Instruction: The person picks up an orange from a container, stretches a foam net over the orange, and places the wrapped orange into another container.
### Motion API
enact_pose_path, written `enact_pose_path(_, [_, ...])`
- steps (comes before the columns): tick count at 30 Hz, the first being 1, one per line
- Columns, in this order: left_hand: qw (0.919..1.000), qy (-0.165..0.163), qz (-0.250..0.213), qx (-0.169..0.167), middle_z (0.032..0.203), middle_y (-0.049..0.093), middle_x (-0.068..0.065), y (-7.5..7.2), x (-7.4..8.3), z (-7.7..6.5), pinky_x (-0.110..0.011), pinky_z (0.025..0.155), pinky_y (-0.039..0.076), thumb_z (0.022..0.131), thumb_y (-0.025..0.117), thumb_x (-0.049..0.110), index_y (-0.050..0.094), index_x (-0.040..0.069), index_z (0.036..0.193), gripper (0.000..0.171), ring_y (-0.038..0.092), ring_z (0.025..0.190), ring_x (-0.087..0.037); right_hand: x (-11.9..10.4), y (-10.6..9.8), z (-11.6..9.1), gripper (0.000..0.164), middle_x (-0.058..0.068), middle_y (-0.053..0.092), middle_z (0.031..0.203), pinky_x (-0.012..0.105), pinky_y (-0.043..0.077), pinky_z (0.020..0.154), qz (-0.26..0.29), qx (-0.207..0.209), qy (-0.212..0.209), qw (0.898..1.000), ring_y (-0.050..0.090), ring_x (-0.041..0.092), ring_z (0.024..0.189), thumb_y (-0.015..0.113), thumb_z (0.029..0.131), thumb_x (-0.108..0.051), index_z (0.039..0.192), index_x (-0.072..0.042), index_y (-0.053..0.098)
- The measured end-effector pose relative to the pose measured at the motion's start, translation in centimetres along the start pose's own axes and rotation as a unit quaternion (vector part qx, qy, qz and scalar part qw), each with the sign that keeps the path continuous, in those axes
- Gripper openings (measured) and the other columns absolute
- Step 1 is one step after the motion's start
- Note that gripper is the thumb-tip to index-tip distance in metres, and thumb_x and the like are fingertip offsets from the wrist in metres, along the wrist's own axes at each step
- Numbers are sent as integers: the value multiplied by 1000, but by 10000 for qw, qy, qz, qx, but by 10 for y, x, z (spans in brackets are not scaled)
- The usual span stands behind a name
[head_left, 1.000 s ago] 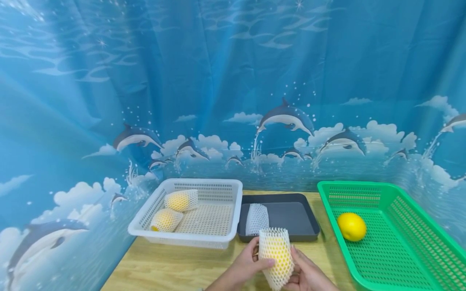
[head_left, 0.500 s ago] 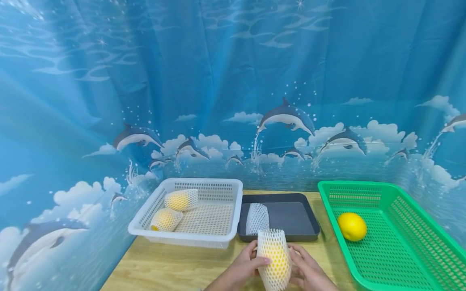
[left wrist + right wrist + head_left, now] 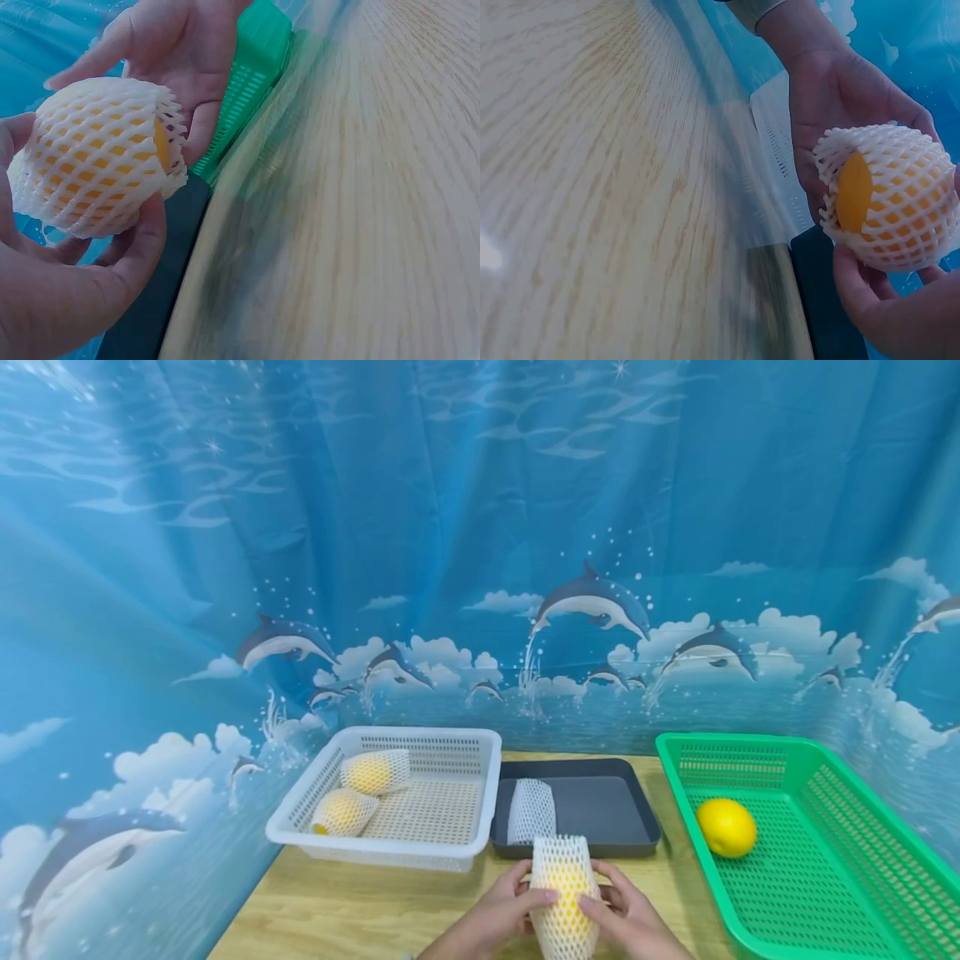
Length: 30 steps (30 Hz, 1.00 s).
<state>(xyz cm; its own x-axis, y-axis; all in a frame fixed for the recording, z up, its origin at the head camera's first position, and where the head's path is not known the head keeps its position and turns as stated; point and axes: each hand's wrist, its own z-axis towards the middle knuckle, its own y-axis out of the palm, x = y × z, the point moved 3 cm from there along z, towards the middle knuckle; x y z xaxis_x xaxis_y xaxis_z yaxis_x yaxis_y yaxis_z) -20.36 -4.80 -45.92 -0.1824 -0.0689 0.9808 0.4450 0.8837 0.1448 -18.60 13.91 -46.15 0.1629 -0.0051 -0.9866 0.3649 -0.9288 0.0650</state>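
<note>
Both hands hold a yellow fruit in a white foam net sleeve (image 3: 564, 893) close over the near side of the table. My left hand (image 3: 504, 906) grips it from the left, thumb across the front and fingers behind. On the opposite side my right hand (image 3: 626, 910) holds it, thumb pressed on the netting. In the right wrist view the bare yellow skin (image 3: 853, 193) shows through the sleeve's open end. A white foam net (image 3: 531, 812) lies in the dark grey tray (image 3: 603, 806) just beyond the hands. A bare yellow fruit (image 3: 726, 828) sits in the green basket (image 3: 817, 877).
At the left stands a white plastic basket (image 3: 382, 853) holding two yellow fruits in foam nets (image 3: 343, 812). The wooden table (image 3: 337, 902) runs beneath everything. A blue dolphin-print curtain (image 3: 465, 527) hangs directly behind the containers.
The netted fruit has turned more upright and shifted slightly left. My right hand has changed its hold, bringing its thumb onto the front of the netting. The baskets and tray stay put.
</note>
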Motion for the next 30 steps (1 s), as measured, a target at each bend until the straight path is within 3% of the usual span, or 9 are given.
enact_pose_path(5, [9995, -246, 193, 39, 105, 60, -11, 3, 3, -2, -43, 80, 56, 91, 65, 16, 41, 6, 129, 47, 64, 90, -22, 3, 2, -2, 73, 17, 54, 125, 49, 52, 93, 705, -522, -45, 9961, 60, 26, 107, 47, 103, -24, 147, 13, 1])
enact_pose_path(9, [9984, -463, 311, -12, 105, 56, -13, 8, 7, -6, -43, 79, 56, 90, 69, 19, 33, 7, 130, 55, 64, 88, -22, 3, 2, -3, 72, 13, 60, 125, 45, 50, 96, 1312, -1136, -121, 9847, 61, 26, 109, 40, 104, -21, 148, 11, -8])
enact_pose_path(12, [9976, -594, 345, -44, 105, 54, -13, 11, 10, -9, -44, 78, 57, 90, 70, 22, 28, 7, 129, 59, 64, 87, -22, 3, 2, -4, 66, 8, 60, 128, 44, 48, 99, 1781, -1566, -172, 9713, 59, 24, 113, 35, 105, -19, 151, 7, -5])
enact_pose_path(16, [9967, -692, 426, 6, 102, 57, -12, 15, 11, -10, -44, 75, 57, 90, 70, 22, 26, 9, 123, 57, 65, 85, -24, 6, 2, -5, 56, 5, 57, 130, 44, 45, 102, 2298, -1955, -125, 9533, 55, 25, 118, 32, 104, -19, 154, -5, 12])
enact_pose_path(19, [9966, -677, 469, 54, 100, 59, -11, 16, 10, -9, -45, 74, 58, 90, 70, 20, 27, 10, 119, 53, 66, 84, -24, 8, 3, -5, 50, 6, 57, 130, 44, 45, 102, 2462, -2076, -127, 9467, 55, 25, 118, 32, 104, -18, 152, -12, 20])
enact_pose_path(22, [9967, -654, 477, 44, 99, 59, -12, 17, 10, -9, -45, 74, 58, 90, 70, 19, 27, 10, 118, 51, 66, 83, -23, 7, 3, -7, 51, 7, 58, 127, 44, 47, 100, 2403, -1990, -149, 9500, 57, 26, 116, 32, 103, -17, 152, -11, 20])
enact_pose_path(26, [9965, -639, 537, -9, 100, 57, -13, 16, 9, -10, -40, 71, 58, 90, 70, 19, 29, 10, 119, 51, 64, 81, -22, 7, 1, -7, 57, 7, 59, 123, 45, 50, 96, 2159, -1640, -9, 9625, 59, 26, 111, 37, 101, -16, 152, -5, 14])
enact_pose_path(30, [9963, -665, 517, -187, 104, 51, -14, 13, 11, -11, -38, 70, 57, 91, 68, 19, 31, 9, 125, 51, 62, 84, -22, 7, -1, -6, 52, 8, 61, 120, 45, 51, 94, 1986, -1454, 128, 9691, 61, 27, 108, 40, 101, -17, 148, -6, 21])
